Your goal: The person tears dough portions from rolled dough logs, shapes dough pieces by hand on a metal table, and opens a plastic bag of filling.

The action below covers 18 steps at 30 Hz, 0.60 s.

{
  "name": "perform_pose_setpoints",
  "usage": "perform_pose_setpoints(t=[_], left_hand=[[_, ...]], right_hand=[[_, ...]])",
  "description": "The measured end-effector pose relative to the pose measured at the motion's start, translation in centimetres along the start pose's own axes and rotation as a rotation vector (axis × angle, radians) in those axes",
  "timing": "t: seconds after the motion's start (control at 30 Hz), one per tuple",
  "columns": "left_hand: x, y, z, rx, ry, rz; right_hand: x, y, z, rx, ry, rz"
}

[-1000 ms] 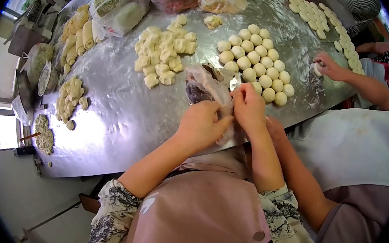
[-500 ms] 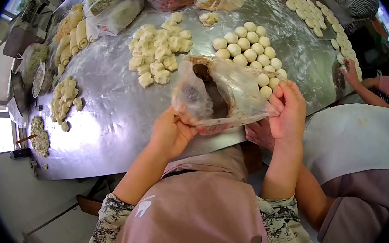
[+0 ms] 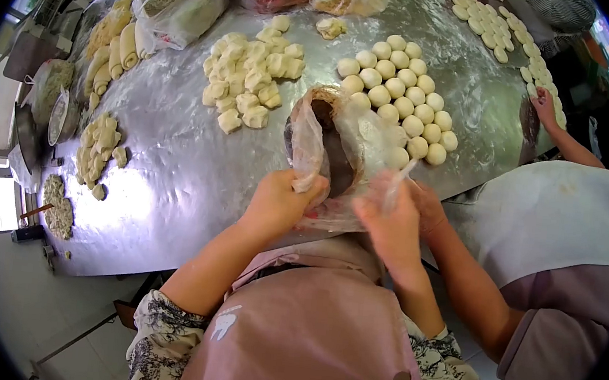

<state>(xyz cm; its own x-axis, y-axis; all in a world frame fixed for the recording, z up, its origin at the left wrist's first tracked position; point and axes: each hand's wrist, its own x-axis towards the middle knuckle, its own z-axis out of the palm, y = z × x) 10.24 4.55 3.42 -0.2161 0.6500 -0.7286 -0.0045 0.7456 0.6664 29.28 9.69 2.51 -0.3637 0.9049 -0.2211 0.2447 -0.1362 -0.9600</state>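
A clear plastic bag [image 3: 357, 133] with dark brown paste inside rests at the table's near edge, its mouth gaping. My left hand [image 3: 285, 201] is closed on the left side of the bag's rim. On the other side my right hand [image 3: 393, 217], smeared by motion, grips a bunched piece of the bag's rim. Just beyond the bag sit several smooth round dough balls [image 3: 395, 89] in tight rows. To their left lies a heap of rough-cut dough pieces [image 3: 253, 75].
A co-worker's hand [image 3: 427, 205] is right beside my right hand. Another person's hand [image 3: 543, 109] touches flattened dough rounds [image 3: 532, 69] at far right. Filled plastic bags [image 3: 183, 6] stand at the back; dough rolls [image 3: 118, 58] and smaller dough pieces [image 3: 99, 148] lie on the left.
My right hand has come down and inward, drawing its side of the bag nearer my left hand. The left hand moved slightly right, and more dough balls are uncovered.
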Motion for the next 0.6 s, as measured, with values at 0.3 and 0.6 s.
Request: perform_pose_setpoints(t=[0.3,0.6], left_hand=[[1.5,-4.6,0.5,-0.577,-0.110,0.485],[2.3,-9.3,0.0,-1.291,-0.410,0.114]], right_hand=[[0.6,3.2,1.8,-0.133,-0.080,-0.121],[0.7,2.8,2.3,-0.305,0.004,-0.168]])
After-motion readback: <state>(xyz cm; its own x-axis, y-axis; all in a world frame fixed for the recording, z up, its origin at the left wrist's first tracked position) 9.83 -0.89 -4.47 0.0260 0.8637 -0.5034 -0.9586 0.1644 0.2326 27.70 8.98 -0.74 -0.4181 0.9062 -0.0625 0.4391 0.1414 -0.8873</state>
